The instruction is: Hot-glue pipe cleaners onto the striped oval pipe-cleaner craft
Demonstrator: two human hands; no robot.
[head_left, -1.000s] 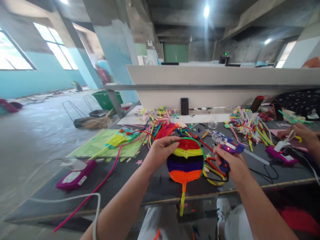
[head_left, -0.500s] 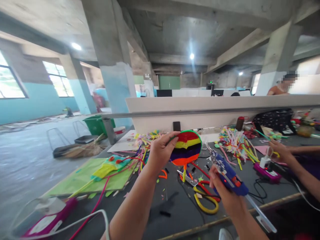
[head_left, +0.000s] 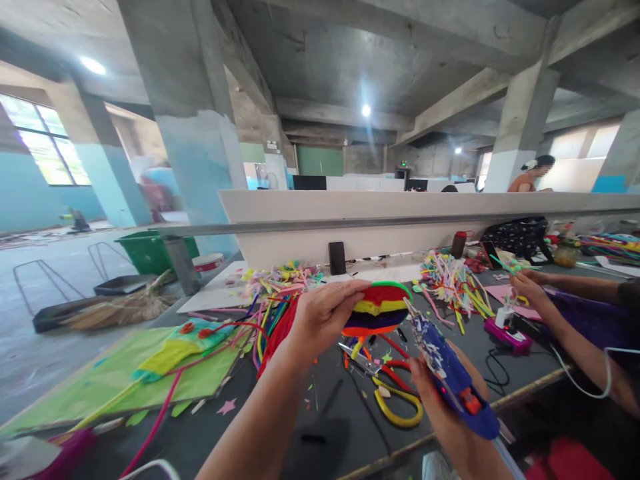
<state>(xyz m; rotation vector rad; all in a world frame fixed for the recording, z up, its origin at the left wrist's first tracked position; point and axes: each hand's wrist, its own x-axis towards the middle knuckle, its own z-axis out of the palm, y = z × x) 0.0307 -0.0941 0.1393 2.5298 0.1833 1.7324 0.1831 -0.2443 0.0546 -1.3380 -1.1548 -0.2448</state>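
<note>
In the head view my left hand (head_left: 323,319) pinches the upper left edge of a round striped pipe-cleaner piece (head_left: 385,307), with red, yellow, dark and orange bands and a green rim. The piece is tilted, so its face looks flattened. My right hand (head_left: 440,403) is closed round a blue hot glue gun (head_left: 453,373), its nozzle close to the piece's right edge; whether they touch I cannot tell. Below the piece lie scissors (head_left: 400,407) with yellow and red handles. A yellow and turquoise pipe-cleaner piece (head_left: 173,347) rests on a green sheet (head_left: 115,363).
Bundles of coloured pipe cleaners (head_left: 453,283) lie on the dark table. A phone (head_left: 337,258) leans against the white partition (head_left: 280,233). On the right, a co-worker's hands (head_left: 533,293) hold a pale green strip near a purple power strip (head_left: 507,335). A green bin (head_left: 145,252) stands left.
The striped piece has tipped from nearly face-on to a flatter angle. My view has turned right. The glue gun is still in my right hand, its nozzle nearer the piece's edge.
</note>
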